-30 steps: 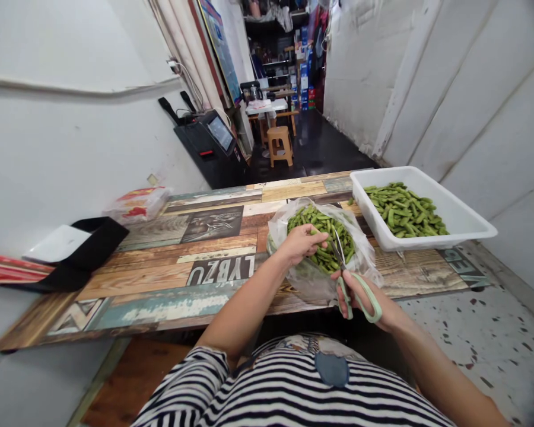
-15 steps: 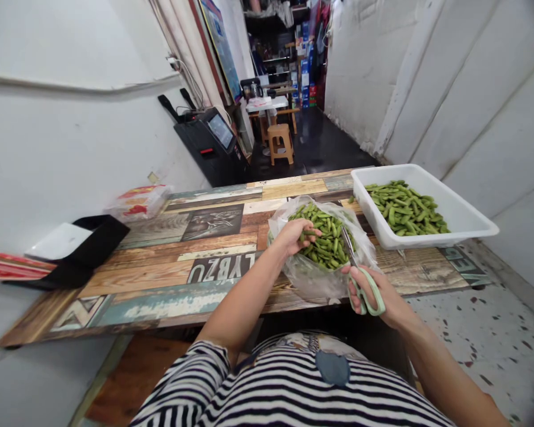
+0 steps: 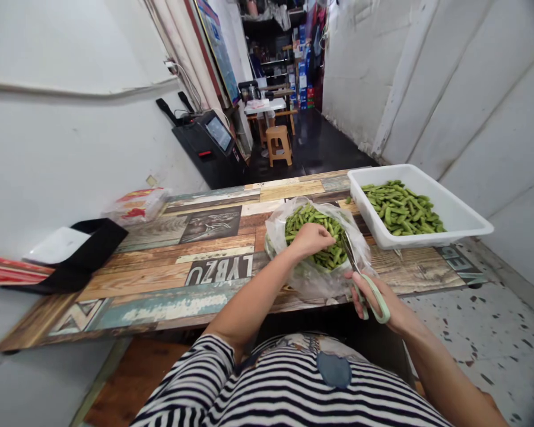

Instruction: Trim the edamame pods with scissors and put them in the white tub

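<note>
A clear plastic bag (image 3: 311, 284) full of green edamame pods (image 3: 305, 216) lies open on the table in front of me. Over the pods is my left hand (image 3: 314, 239), its thumb and fingers pinched together close to the scissor blades; a pod seems to be between the fingertips, though it is mostly hidden. My right hand (image 3: 382, 302) grips scissors (image 3: 376, 296) with pale green handles at the bag's near right edge. Their blades point up and away, over the pods.
To the right stands a white plastic tub (image 3: 463, 216) holding more pods. A plastic-wrapped package (image 3: 136, 206) and a black holder (image 3: 93, 252) sit at the table's left. Beyond the far edge are a black touchscreen machine (image 3: 209, 145) and a stool (image 3: 278, 145).
My left hand has moved right, across the pods to the scissor blades, and its fingers have drawn together. The right hand still holds the scissors in nearly the same place.
</note>
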{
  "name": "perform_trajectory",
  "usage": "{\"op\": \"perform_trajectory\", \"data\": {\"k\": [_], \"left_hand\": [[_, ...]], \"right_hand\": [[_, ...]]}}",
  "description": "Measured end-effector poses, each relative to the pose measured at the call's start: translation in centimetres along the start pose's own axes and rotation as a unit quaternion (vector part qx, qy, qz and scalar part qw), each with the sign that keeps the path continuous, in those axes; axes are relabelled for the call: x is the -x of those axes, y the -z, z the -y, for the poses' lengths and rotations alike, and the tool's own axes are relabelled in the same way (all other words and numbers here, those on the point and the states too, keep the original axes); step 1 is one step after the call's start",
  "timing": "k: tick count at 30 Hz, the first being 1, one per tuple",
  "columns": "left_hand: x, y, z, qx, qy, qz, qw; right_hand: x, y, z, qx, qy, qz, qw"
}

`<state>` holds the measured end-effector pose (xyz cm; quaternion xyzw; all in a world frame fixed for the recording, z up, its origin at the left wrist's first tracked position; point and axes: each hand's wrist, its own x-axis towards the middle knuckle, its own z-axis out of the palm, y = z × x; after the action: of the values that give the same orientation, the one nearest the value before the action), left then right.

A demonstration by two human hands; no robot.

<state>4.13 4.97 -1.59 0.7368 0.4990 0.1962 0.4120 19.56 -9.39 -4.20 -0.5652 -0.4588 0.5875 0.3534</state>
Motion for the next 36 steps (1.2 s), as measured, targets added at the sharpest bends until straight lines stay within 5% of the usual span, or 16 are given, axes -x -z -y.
{"op": "perform_trajectory", "data": {"k": [10, 16, 23, 30, 36], "left_hand": [[1.8, 1.9, 0.2, 0.079, -0.008, 0.083, 0.993], [1.8, 1.8, 0.6, 0.242, 0.081, 0.128, 0.959], [2.4, 0.1, -0.1, 0.394, 0.065, 0.028, 0.916], [2.7, -0.3, -0.2, 0.404, 0.088, 0.041, 0.91], [0.4, 0.5, 0.2, 0.37, 0.116, -0.053, 0.92]], "right_hand": [[-0.4, -0.4, 1.0, 0.072, 0.021, 0.011, 0.997], [-0.4, -0.6, 0.9, -0.019, -0.002, -0.006, 1.0], [-0.2, -1.6, 1.0, -0.085, 0.005, 0.045, 0.995], [-0.5, -2.4, 1.5, -0.116, -0.013, 0.005, 0.993], [0.1, -1.2, 1.2, -0.12, -0.016, -0.015, 0.993]]}}
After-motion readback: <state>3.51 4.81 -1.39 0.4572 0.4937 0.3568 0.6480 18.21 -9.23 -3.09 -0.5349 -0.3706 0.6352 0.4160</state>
